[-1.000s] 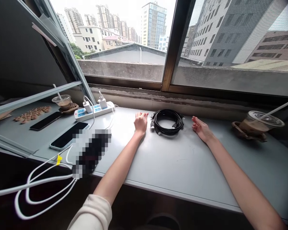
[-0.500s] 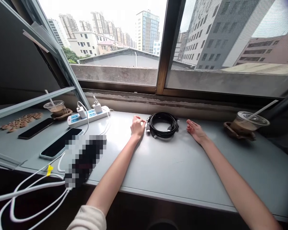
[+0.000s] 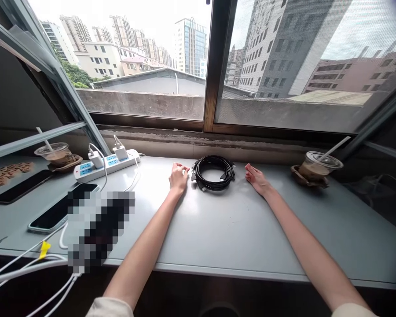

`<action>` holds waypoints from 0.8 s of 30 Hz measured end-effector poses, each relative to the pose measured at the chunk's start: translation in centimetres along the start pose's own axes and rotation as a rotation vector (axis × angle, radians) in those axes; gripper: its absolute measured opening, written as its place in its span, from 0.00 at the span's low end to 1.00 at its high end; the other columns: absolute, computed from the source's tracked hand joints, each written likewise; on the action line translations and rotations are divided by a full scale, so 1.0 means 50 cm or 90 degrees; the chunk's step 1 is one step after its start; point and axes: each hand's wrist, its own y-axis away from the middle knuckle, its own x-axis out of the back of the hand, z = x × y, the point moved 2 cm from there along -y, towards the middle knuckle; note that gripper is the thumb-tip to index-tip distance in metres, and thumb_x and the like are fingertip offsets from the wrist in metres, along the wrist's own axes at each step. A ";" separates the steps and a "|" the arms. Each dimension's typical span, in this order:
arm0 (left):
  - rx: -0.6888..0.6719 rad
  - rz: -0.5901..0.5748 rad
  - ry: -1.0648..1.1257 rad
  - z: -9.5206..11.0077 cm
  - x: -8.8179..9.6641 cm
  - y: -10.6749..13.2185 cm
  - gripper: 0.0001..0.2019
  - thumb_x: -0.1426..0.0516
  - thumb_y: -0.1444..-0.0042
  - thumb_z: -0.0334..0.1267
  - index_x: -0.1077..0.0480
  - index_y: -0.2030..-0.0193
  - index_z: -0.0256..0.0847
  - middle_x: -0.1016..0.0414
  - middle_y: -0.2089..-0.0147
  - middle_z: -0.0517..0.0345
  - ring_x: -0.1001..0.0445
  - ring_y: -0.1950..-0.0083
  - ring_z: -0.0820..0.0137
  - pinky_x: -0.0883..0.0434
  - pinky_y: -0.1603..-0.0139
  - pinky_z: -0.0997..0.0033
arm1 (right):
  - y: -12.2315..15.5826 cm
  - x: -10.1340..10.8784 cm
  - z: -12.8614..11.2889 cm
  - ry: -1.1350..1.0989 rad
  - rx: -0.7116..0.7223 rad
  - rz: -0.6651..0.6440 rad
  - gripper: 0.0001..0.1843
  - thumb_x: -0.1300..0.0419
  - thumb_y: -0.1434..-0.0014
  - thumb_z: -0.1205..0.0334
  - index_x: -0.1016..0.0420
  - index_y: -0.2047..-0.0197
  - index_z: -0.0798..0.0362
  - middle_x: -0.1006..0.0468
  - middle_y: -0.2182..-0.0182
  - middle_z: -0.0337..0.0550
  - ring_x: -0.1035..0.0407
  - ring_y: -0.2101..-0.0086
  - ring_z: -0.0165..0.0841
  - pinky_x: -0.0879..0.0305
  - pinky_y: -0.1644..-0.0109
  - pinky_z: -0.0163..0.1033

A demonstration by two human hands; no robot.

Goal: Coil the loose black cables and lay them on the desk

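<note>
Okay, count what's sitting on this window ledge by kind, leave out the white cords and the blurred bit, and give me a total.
Coiled black cable: 1
Phones: 2
Iced drink cups: 2
Power strip: 1
Plugged-in chargers: 2
Total: 8

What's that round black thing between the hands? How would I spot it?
Find the grey table under the window. Near its back edge, between the left hand and right hand, lies the cable coil. It's a black ring, unlike the white power strip on its left and the cup on its right.
</note>
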 end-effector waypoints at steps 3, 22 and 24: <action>0.004 0.002 -0.002 -0.001 -0.004 -0.001 0.16 0.53 0.38 0.42 0.26 0.60 0.41 0.35 0.50 0.52 0.29 0.56 0.68 0.33 0.66 0.72 | -0.001 0.003 0.000 -0.008 0.001 -0.003 0.05 0.43 0.40 0.64 0.30 0.64 0.58 0.29 0.69 0.38 0.36 0.75 0.22 0.36 0.73 0.28; -0.016 -0.013 0.007 -0.002 0.001 0.006 0.09 0.44 0.46 0.43 0.24 0.68 0.43 0.35 0.53 0.54 0.30 0.54 0.66 0.31 0.67 0.72 | 0.002 0.001 0.001 -0.026 -0.006 0.010 0.07 0.39 0.44 0.67 0.27 0.61 0.57 0.27 0.67 0.39 0.37 0.76 0.21 0.35 0.75 0.27; -0.012 -0.009 0.008 -0.002 0.001 0.006 0.09 0.44 0.46 0.42 0.25 0.68 0.43 0.35 0.53 0.55 0.30 0.54 0.66 0.31 0.67 0.72 | 0.004 -0.001 -0.001 -0.028 -0.011 0.009 0.07 0.40 0.43 0.68 0.28 0.60 0.58 0.27 0.67 0.39 0.37 0.76 0.20 0.35 0.75 0.26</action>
